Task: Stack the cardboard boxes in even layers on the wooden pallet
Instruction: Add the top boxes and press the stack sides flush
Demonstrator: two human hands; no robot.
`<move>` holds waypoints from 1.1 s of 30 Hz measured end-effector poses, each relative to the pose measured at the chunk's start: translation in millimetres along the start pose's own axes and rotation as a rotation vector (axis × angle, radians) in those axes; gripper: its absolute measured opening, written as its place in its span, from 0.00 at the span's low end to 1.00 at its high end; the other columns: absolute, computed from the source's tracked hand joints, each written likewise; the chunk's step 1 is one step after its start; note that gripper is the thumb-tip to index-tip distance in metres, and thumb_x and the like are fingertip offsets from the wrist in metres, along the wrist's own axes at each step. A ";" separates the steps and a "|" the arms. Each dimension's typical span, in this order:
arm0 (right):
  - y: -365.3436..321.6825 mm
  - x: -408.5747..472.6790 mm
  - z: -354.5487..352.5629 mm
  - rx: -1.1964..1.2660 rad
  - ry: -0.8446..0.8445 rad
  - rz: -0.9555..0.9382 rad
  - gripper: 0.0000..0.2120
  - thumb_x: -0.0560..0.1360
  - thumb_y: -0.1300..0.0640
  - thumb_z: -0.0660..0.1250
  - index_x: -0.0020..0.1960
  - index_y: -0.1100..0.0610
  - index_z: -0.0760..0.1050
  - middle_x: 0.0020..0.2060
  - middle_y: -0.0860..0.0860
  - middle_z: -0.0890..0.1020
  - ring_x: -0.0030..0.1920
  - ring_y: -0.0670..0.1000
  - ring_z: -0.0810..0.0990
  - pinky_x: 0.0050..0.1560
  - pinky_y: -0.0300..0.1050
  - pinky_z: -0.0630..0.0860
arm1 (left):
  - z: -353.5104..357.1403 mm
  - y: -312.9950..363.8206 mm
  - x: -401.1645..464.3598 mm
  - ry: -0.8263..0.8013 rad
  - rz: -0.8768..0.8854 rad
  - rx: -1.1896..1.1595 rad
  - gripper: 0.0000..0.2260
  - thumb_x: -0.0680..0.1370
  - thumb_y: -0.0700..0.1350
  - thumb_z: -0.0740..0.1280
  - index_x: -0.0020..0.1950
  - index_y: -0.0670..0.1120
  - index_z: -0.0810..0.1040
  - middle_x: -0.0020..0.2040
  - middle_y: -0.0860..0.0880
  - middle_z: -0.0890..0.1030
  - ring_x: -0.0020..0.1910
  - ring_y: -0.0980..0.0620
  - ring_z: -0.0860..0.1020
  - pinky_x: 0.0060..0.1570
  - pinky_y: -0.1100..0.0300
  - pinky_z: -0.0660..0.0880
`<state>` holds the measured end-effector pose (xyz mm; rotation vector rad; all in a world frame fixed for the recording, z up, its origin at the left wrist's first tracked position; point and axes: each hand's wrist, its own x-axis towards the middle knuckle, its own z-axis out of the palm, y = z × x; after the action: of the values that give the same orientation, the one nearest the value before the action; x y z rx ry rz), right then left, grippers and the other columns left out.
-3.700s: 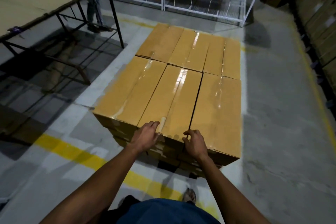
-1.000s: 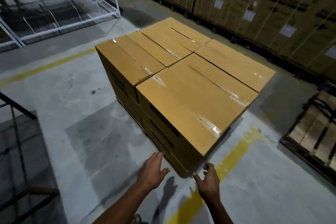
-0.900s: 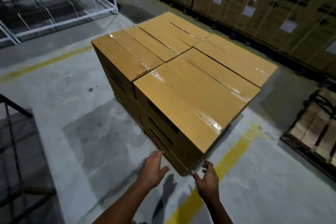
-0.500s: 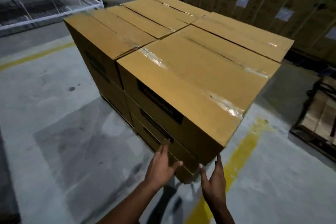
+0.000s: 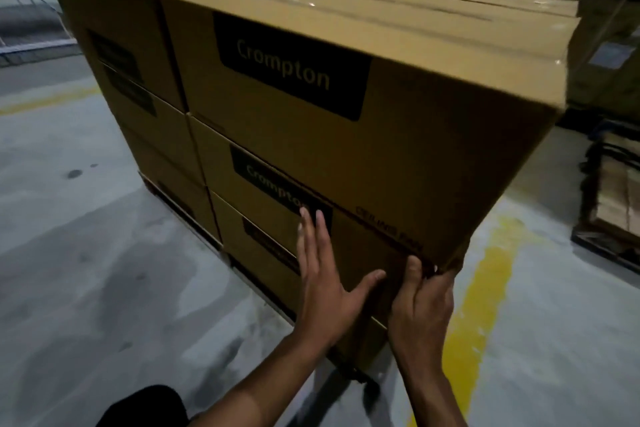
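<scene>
On the left lies bare concrete floor point(image 5: 86, 253) with a faint yellow line point(image 5: 48, 100). The stacked cardboard boxes point(image 5: 311, 107) fill the middle, three layers high, hiding most of the pallet beneath. The left hand point(image 5: 325, 291) presses flat, fingers straight, against the middle box point(image 5: 270, 204). The right hand point(image 5: 420, 312) curls its fingers round that box's near corner. A yellow floor stripe point(image 5: 481, 291) and another pallet point(image 5: 613, 198) sit right. Half a second ago both hands hovered short of the stack; the view has closed in.

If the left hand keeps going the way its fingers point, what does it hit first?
The left hand already lies flat on the middle box; sliding on, its fingers would probably meet the overhanging top box.
</scene>
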<state>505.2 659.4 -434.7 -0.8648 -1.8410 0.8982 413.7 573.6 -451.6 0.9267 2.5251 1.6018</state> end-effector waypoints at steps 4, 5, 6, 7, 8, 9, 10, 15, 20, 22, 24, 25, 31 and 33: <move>7.0 -2.2 9.1 0.044 0.083 -0.095 0.29 0.85 0.47 0.57 0.81 0.41 0.48 0.73 0.56 0.70 0.69 0.58 0.72 0.64 0.47 0.68 | 13.2 -12.8 0.6 0.031 0.072 0.029 0.55 0.74 0.71 0.70 0.84 0.56 0.34 0.83 0.57 0.30 0.82 0.53 0.33 0.74 0.42 0.40; 7.6 -3.3 8.1 0.055 0.085 -0.112 0.31 0.84 0.48 0.57 0.82 0.41 0.47 0.73 0.56 0.71 0.70 0.58 0.72 0.65 0.46 0.68 | 12.6 -15.7 -1.9 0.026 0.079 0.032 0.55 0.74 0.71 0.70 0.84 0.56 0.34 0.82 0.58 0.30 0.82 0.53 0.33 0.75 0.42 0.41; 7.3 -3.4 7.0 0.057 0.079 -0.118 0.32 0.84 0.47 0.57 0.83 0.42 0.46 0.74 0.54 0.71 0.70 0.57 0.72 0.66 0.45 0.69 | 10.6 -17.2 -3.7 0.018 0.079 0.032 0.54 0.74 0.71 0.70 0.84 0.57 0.34 0.82 0.58 0.30 0.82 0.53 0.33 0.76 0.43 0.43; 3.9 -4.2 4.5 0.060 0.064 -0.109 0.33 0.83 0.45 0.57 0.83 0.42 0.46 0.75 0.53 0.70 0.71 0.56 0.72 0.67 0.45 0.69 | 7.2 -16.9 -6.3 0.008 0.072 0.031 0.54 0.74 0.71 0.69 0.84 0.58 0.34 0.82 0.59 0.30 0.83 0.52 0.34 0.78 0.42 0.47; 0.0 -4.8 1.6 0.064 0.047 -0.098 0.34 0.83 0.42 0.57 0.83 0.41 0.45 0.76 0.52 0.70 0.72 0.55 0.72 0.69 0.46 0.70 | 3.2 -15.4 -8.6 0.000 0.064 0.024 0.54 0.73 0.72 0.69 0.83 0.59 0.34 0.82 0.60 0.30 0.83 0.52 0.35 0.78 0.41 0.50; -3.7 -5.7 -1.1 0.072 0.032 -0.094 0.35 0.82 0.38 0.57 0.83 0.39 0.43 0.77 0.51 0.69 0.73 0.54 0.72 0.71 0.50 0.70 | -0.8 -12.7 -9.6 -0.004 0.061 0.008 0.54 0.73 0.72 0.69 0.83 0.60 0.34 0.82 0.60 0.30 0.83 0.52 0.36 0.78 0.39 0.53; -8.4 -4.8 -3.6 0.079 0.022 -0.095 0.36 0.81 0.35 0.56 0.83 0.37 0.42 0.77 0.51 0.68 0.73 0.54 0.72 0.71 0.54 0.71 | -6.2 -8.0 -7.9 -0.001 0.066 -0.012 0.54 0.73 0.72 0.70 0.83 0.60 0.35 0.82 0.61 0.30 0.83 0.52 0.36 0.78 0.38 0.54; -16.5 3.8 -3.4 0.122 0.040 -0.072 0.36 0.77 0.25 0.48 0.81 0.33 0.42 0.77 0.52 0.69 0.71 0.54 0.73 0.69 0.56 0.73 | -27.9 17.9 19.8 0.095 0.101 -0.099 0.53 0.75 0.68 0.71 0.83 0.62 0.34 0.81 0.62 0.30 0.83 0.49 0.37 0.74 0.38 0.52; -20.3 3.1 -6.0 0.127 0.018 -0.050 0.33 0.77 0.25 0.47 0.80 0.29 0.43 0.75 0.52 0.71 0.70 0.58 0.74 0.68 0.62 0.75 | -29.3 25.0 33.3 0.085 0.088 -0.078 0.50 0.76 0.70 0.66 0.83 0.62 0.33 0.81 0.60 0.28 0.82 0.49 0.33 0.78 0.34 0.50; -22.9 4.5 -8.8 0.124 0.018 -0.045 0.26 0.78 0.27 0.48 0.73 0.20 0.44 0.74 0.51 0.72 0.70 0.57 0.74 0.68 0.63 0.75 | -28.5 26.1 33.5 0.085 0.083 -0.072 0.49 0.76 0.71 0.65 0.83 0.62 0.33 0.81 0.60 0.28 0.82 0.49 0.32 0.78 0.34 0.50; -22.5 5.0 -9.6 0.122 0.019 -0.048 0.22 0.80 0.29 0.49 0.69 0.16 0.44 0.75 0.50 0.71 0.72 0.57 0.73 0.69 0.62 0.74 | -27.6 26.1 33.9 0.085 0.077 -0.072 0.49 0.76 0.71 0.66 0.83 0.62 0.33 0.81 0.60 0.28 0.82 0.50 0.32 0.79 0.35 0.49; -21.6 5.3 -9.8 0.120 0.022 -0.055 0.22 0.81 0.31 0.50 0.70 0.17 0.43 0.75 0.49 0.70 0.72 0.57 0.73 0.70 0.62 0.73 | -27.6 26.2 33.9 0.085 0.076 -0.076 0.49 0.76 0.71 0.66 0.83 0.62 0.33 0.81 0.60 0.28 0.82 0.50 0.31 0.79 0.35 0.49; -18.6 5.6 -6.9 0.119 0.034 -0.043 0.29 0.83 0.35 0.52 0.81 0.33 0.46 0.77 0.48 0.69 0.73 0.56 0.72 0.70 0.59 0.73 | -28.2 24.7 32.6 0.081 0.081 -0.079 0.50 0.76 0.72 0.65 0.82 0.62 0.33 0.81 0.60 0.28 0.82 0.51 0.31 0.80 0.37 0.48; -19.4 5.9 -5.2 0.125 0.043 -0.030 0.30 0.83 0.35 0.52 0.82 0.34 0.46 0.77 0.48 0.68 0.73 0.55 0.72 0.70 0.60 0.73 | -28.2 24.6 32.9 0.078 0.085 -0.078 0.50 0.76 0.72 0.65 0.82 0.62 0.32 0.81 0.60 0.28 0.82 0.51 0.31 0.79 0.39 0.47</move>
<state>503.9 656.0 -414.1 -0.7715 -1.7371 0.9578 389.3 573.8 -408.1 0.9948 2.4840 1.7805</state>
